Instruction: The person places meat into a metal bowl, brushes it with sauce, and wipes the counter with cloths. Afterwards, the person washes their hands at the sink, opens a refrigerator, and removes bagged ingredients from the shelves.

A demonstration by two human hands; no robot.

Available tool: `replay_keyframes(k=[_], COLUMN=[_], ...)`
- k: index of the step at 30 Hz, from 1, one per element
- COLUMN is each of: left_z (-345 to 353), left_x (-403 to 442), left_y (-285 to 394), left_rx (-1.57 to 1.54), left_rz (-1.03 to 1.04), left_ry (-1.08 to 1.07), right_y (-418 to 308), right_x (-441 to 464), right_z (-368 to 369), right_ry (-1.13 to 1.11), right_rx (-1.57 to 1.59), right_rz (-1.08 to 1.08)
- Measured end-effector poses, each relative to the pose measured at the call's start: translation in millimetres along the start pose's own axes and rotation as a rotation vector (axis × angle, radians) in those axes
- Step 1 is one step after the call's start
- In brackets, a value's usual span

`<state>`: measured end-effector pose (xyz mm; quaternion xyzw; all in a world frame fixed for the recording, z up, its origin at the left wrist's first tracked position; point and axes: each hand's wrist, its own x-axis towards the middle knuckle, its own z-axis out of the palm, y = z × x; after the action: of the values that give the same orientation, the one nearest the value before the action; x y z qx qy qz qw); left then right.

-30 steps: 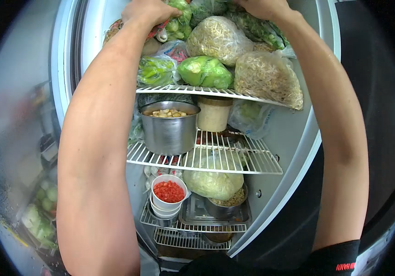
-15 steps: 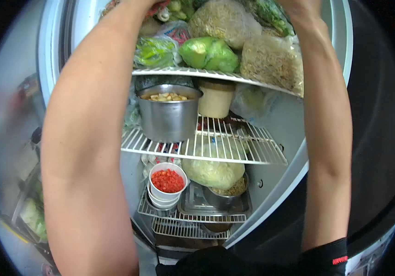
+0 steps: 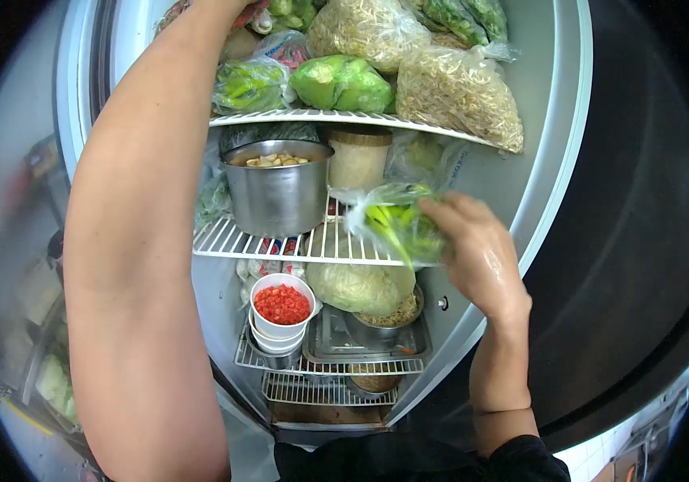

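Note:
My right hand (image 3: 481, 253) is closed on a clear plastic bag of green vegetables (image 3: 403, 221), held in front of the middle wire shelf (image 3: 268, 247). The exact kind of greens is hard to make out through the plastic. Reaching up to the top shelf, my left hand (image 3: 230, 6) is mostly cut off by the upper edge, so its fingers are hidden. Near it lie a bag of long green vegetables (image 3: 250, 87) and a green bag (image 3: 340, 83). Bean sprouts in a clear bag (image 3: 461, 96) rest at the shelf's right end.
On the middle shelf stand a steel pot (image 3: 276, 193) with pale chunks and a lidded tub (image 3: 358, 161). Below are stacked white tubs topped with chopped red pieces (image 3: 282, 305), a bagged cabbage (image 3: 360, 287) and a metal bowl (image 3: 381, 329). The fridge's side edge (image 3: 557, 161) curves along the right.
My right hand has come down from the top shelf and now shows a bag of greens in its grip. My left arm stays raised. The view has shifted slightly.

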<state>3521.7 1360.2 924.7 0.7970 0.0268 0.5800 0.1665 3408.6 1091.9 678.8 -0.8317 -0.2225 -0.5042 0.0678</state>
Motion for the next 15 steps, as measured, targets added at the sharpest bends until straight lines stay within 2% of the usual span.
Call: replay_keyframes(k=[1, 4, 5, 7, 9, 10, 12, 13, 15], left_z=[2, 1, -3, -9, -15, -12, -5, -5, -6], left_x=[2, 6, 3, 4, 6, 8, 9, 10, 10], left_y=[-1, -1, 0, 3, 2, 0, -8, -10, -9], left_rx=[0.003, 0.008, -0.009, -0.024, -0.053, -0.048, -0.064, -0.06, -0.115], left_rz=[0.0, -0.039, -0.036, -0.032, -0.078, -0.077, -0.009, -0.013, -0.028], left_ry=[0.01, 0.022, -0.028, -0.067, -0.222, -0.217, -0.054, -0.054, -0.107], right_y=[-6, -41, -53, -79, -97, -102, -107, -108, -107], right_x=[8, 71, 102, 171, 227, 242, 248, 248, 244], right_z=[-2, -17, -16, 4, 39, 55, 77, 81, 81], right_ry=[-0.292, 0.195, 0.125, -0.078, -0.309, -0.442, -0.42, -0.421, -0.259], right_rx=[-0.074, 0.125, 0.16, 0.02, -0.123, -0.184, -0.131, -0.128, -0.113], right_rz=[0.022, -0.288, -0.293, -0.244, -0.239, -0.218, -0.24, -0.245, -0.239])
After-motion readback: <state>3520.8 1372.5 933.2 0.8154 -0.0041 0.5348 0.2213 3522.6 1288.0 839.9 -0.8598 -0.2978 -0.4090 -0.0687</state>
